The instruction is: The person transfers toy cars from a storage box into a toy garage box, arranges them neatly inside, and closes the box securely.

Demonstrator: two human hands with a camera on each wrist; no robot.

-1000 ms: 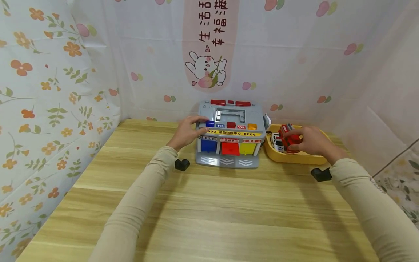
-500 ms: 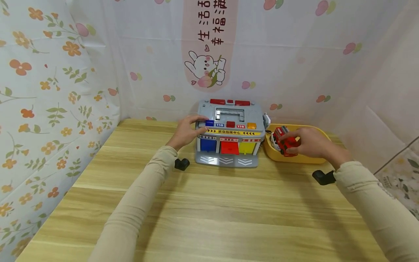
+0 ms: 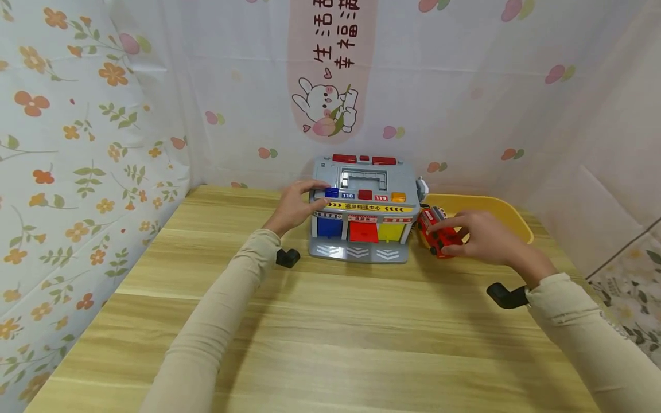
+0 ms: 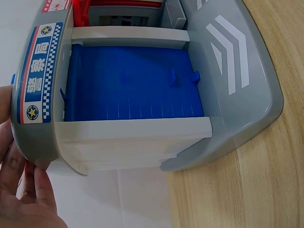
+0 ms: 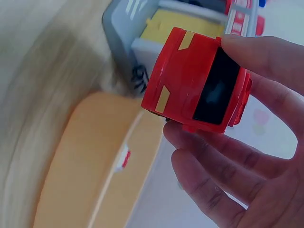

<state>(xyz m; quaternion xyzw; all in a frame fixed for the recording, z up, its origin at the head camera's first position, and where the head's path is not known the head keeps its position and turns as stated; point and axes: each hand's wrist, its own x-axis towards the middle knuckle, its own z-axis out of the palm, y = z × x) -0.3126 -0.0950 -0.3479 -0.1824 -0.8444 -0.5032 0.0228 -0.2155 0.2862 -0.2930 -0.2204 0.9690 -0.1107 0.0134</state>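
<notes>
A grey toy rescue station (image 3: 364, 203) stands against the back cloth, with a blue door (image 4: 133, 83), a red door (image 3: 364, 232) swung outward and a yellow door (image 3: 389, 232). My left hand (image 3: 295, 207) grips the left corner of its roof, beside the blue roof button (image 3: 331, 193). A red toy fire truck (image 5: 190, 80) with a ladder on top is pinched between the thumb and fingers of my right hand (image 3: 482, 236). In the head view the truck is tilted, just right of the station and in front of the basin's left end.
A yellow basin (image 3: 508, 218) sits at the back right, with part of a white toy (image 5: 124, 159) showing inside. Floral cloth (image 3: 232, 103) hangs behind and along both sides of the wooden table (image 3: 330, 332).
My right hand has carried the fire truck out of the basin, leftward and towards me, turning its front more to the right. The left hand stays on the station.
</notes>
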